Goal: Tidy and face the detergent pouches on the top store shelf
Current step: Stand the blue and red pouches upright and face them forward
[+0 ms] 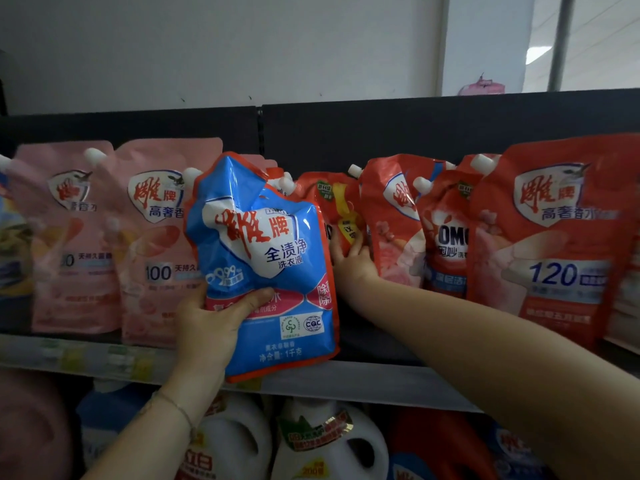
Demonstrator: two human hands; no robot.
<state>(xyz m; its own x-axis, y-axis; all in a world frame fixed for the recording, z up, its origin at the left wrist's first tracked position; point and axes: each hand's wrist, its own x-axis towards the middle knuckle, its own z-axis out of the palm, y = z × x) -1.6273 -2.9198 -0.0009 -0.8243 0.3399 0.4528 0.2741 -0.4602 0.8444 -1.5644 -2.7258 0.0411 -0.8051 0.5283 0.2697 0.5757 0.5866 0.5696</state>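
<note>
A blue detergent pouch (pixel 266 265) with red edges is held up in front of the top shelf (pixel 363 379), its front label facing me; my left hand (pixel 211 323) grips its lower left side, thumb across the front. My right hand (pixel 349 261) reaches past it to a red pouch (pixel 332 206) standing further back, fingers closed on its lower part. Two pink pouches (pixel 162 244) stand to the left. Several red pouches (pixel 554 237) stand to the right, some leaning and overlapping.
A black back panel (pixel 415 133) runs behind the pouches. Price tags (pixel 114 358) line the shelf's front strip. Below stand white detergent jugs (pixel 325 441) and red and blue containers. A dark gap lies on the shelf under my right forearm.
</note>
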